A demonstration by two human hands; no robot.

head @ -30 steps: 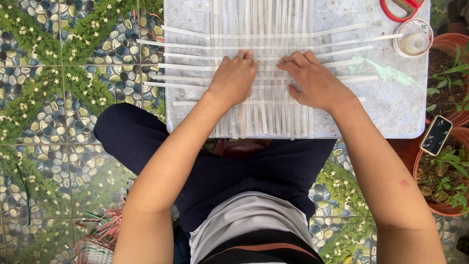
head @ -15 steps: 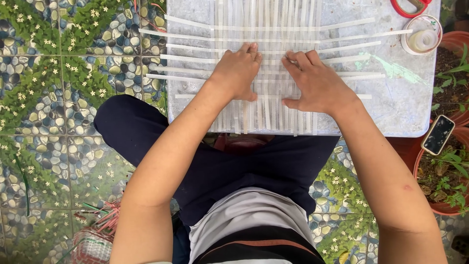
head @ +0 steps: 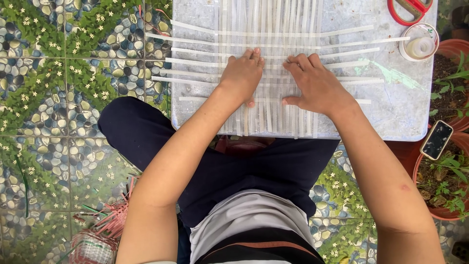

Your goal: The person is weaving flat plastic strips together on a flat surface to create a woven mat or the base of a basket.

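A mat of woven white plastic strips (head: 273, 44) lies flat on a pale grey board (head: 391, 112) in front of me. Long vertical strips run down to the board's near edge, and several horizontal strips cross them. My left hand (head: 242, 76) rests palm down on the weave, fingers together and pointing away. My right hand (head: 315, 83) lies beside it, fingers spread on the strips, thumb out to the left. Both hands press on the mat and neither has anything closed in it.
Red-handled scissors (head: 409, 9) and a small round tape container (head: 419, 43) sit at the board's far right corner. A phone (head: 436, 140) rests on a potted plant's rim (head: 442, 212) at right. A pink woven basket (head: 100, 239) lies on the patterned tile floor (head: 58, 98) at lower left.
The view has shifted slightly. Both hands have slid a little farther up the weave, staying flat on the strips.
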